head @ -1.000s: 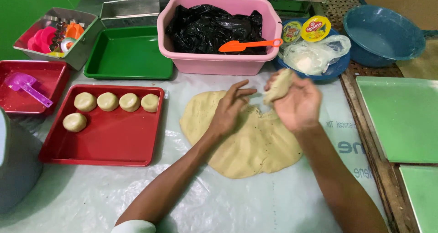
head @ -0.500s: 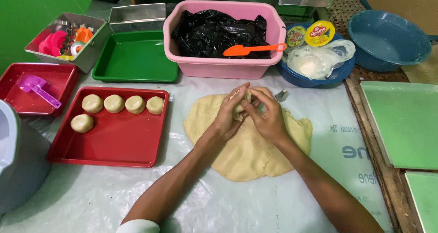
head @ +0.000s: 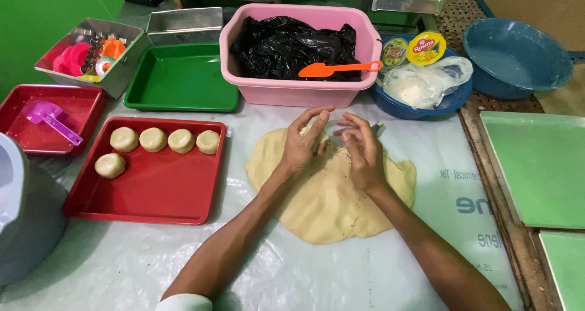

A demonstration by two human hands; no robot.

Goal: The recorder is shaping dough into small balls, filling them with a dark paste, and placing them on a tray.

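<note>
Pale soft dough lump [head: 318, 135] cupped betw. both hands [head: 332, 146], over flat, uneven dough sheet [head: 332, 195].

Pale yellow dough [head: 332, 195] with dark specks lies on translucent white sheeting [head: 183, 262], beside a red tray [head: 152, 195] of pale yellow balls [head: 152, 140], a green tray [head: 183, 79], a pink tub [head: 292, 91] lined black, an orange scoop [head: 338, 69], blue bowls [head: 518, 55] and a purple scoop [head: 52, 119].

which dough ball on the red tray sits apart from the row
The lower-left dough ball, alone below the row of four on the red tray.
</note>
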